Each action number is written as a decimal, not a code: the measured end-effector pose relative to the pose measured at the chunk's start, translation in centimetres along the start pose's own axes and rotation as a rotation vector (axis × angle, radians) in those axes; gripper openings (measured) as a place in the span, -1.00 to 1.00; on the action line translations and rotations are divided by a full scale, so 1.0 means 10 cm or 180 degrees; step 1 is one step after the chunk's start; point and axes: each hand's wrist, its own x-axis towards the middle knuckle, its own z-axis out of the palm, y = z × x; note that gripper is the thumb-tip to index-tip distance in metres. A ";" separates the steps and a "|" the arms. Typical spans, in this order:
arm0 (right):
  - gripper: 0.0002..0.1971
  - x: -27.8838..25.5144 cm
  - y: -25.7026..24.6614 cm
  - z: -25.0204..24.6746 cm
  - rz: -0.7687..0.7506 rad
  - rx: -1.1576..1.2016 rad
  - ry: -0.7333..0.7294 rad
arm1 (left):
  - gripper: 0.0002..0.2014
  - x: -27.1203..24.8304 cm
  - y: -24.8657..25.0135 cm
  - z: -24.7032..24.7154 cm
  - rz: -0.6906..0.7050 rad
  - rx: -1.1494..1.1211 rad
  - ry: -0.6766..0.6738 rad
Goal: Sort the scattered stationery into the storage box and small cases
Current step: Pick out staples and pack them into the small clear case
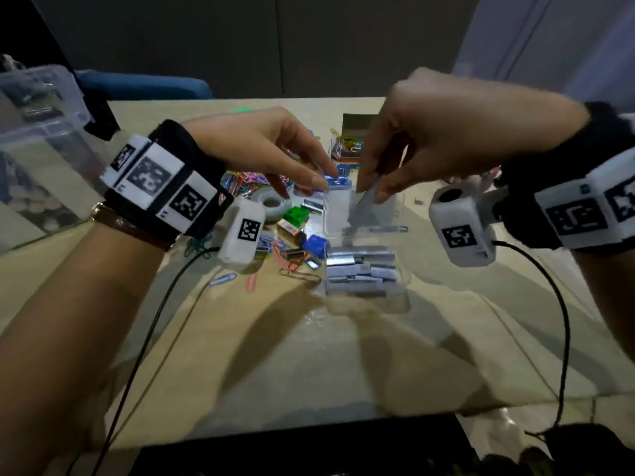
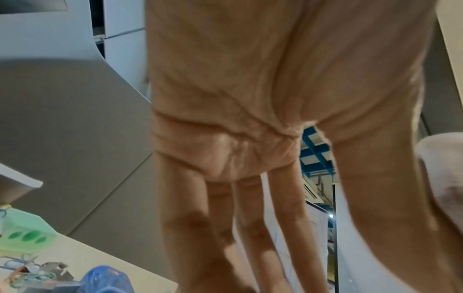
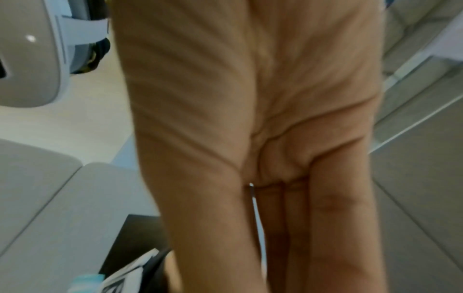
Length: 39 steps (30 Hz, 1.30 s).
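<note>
A small clear case (image 1: 364, 274) full of grey staple strips lies at the table's middle, its clear lid (image 1: 338, 209) standing up behind it. My right hand (image 1: 372, 194) hovers above the lid and pinches a grey staple strip (image 1: 364, 209) that hangs down, blurred. My left hand (image 1: 302, 182) reaches in from the left with relaxed fingers (image 2: 250, 228); the index tip is at the lid's upper left corner, and whether it touches is unclear. Loose staple strips (image 1: 311, 205) and coloured paper clips (image 1: 247, 182) lie scattered to the left. Both wrist views show mostly palm.
A large clear storage box (image 1: 41, 132) stands at the left edge. A tape roll (image 1: 273, 202), a green clip (image 1: 297, 214), a blue clip (image 1: 318, 245) and an orange eraser (image 1: 288, 228) crowd the centre-left. Another small case of paper clips (image 1: 345, 146) sits farther back. Cables hang from both wrists.
</note>
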 end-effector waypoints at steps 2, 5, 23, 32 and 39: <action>-0.79 0.03 -0.05 0.12 -0.0086 -0.0168 -0.0118 | -0.74 0.02 0.02 0.05 0.0001 0.0072 -0.0006; -0.80 0.04 -0.08 0.27 -0.0056 -0.0137 -0.0234 | -0.90 0.05 0.05 0.11 -0.0063 0.0242 0.0046; -0.88 -0.22 -0.09 0.73 0.0322 0.0475 0.0162 | -0.76 0.17 -0.06 0.29 -0.0336 0.0012 0.0272; -0.94 -0.20 -0.19 0.83 0.0694 -0.0084 -0.0059 | -0.82 0.15 -0.06 0.30 -0.0411 0.0037 0.0194; -0.91 -0.15 -0.14 0.82 0.0649 0.0586 -0.0329 | -0.80 0.14 -0.06 0.33 -0.0456 -0.0058 0.0120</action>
